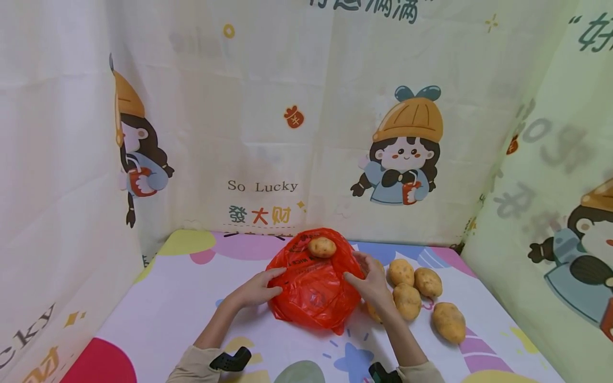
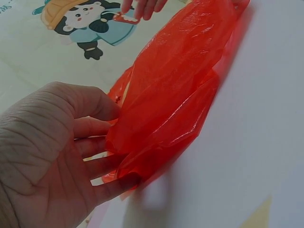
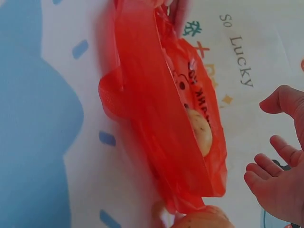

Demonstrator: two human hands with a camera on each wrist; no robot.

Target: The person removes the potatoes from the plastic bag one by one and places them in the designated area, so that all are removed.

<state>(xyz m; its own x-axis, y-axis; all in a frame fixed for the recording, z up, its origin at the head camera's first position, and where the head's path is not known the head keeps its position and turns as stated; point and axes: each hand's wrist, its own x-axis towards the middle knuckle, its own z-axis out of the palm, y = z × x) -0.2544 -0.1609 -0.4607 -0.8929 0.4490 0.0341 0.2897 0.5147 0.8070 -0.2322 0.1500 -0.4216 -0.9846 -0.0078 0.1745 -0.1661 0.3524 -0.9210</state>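
Note:
A red plastic bag (image 1: pixel 313 295) lies on the table with its mouth spread, and one potato (image 1: pixel 322 247) sits inside near its far rim. My left hand (image 1: pixel 258 287) touches the bag's left edge. In the left wrist view, the fingers (image 2: pixel 97 168) reach out against the red film, with the fingertips partly hidden at the bag. At the bag's right side is my right hand (image 1: pixel 371 279). The right wrist view shows this hand (image 3: pixel 280 166) with fingers spread, holding nothing and apart from the bag. The potato (image 3: pixel 201 132) shows through the bag's mouth there.
Several loose potatoes (image 1: pixel 407 301) lie in a cluster right of the bag, some partly behind my right hand. One more potato (image 1: pixel 448 323) lies further right and nearer. A printed cloth backdrop (image 1: pixel 268 143) encloses the patterned table (image 1: pixel 191 298) at the back and sides.

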